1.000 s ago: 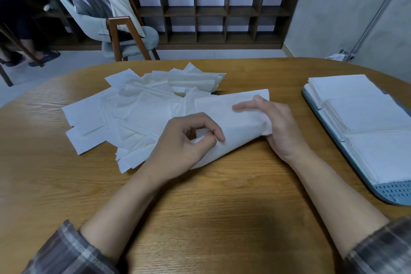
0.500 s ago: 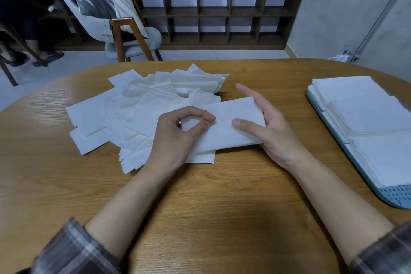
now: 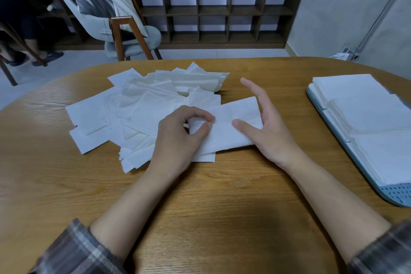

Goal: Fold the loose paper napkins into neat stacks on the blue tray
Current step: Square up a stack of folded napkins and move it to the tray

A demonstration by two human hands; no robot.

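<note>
A white napkin [image 3: 231, 127], folded into a long strip, lies flat on the wooden table [image 3: 200, 207] in front of me. My left hand [image 3: 178, 140] pinches its left part between thumb and forefinger. My right hand [image 3: 266, 127] is spread at the strip's right end, its thumb resting on the paper and its fingers straight. A heap of loose napkins [image 3: 142, 109] spreads to the left and behind. At the right edge stands the blue tray [image 3: 395, 193] with stacks of folded napkins [image 3: 373, 113] on it.
Bare table lies between the strip and the tray and in front of my arms. Beyond the far table edge stand a grey chair [image 3: 124, 29] with wooden legs and a dark cubby shelf [image 3: 222, 9]. A person's legs show at far left.
The napkin, lifted and curled between both hands a second ago, now lies flat as a folded strip. My right hand let go of its edge and spread out.
</note>
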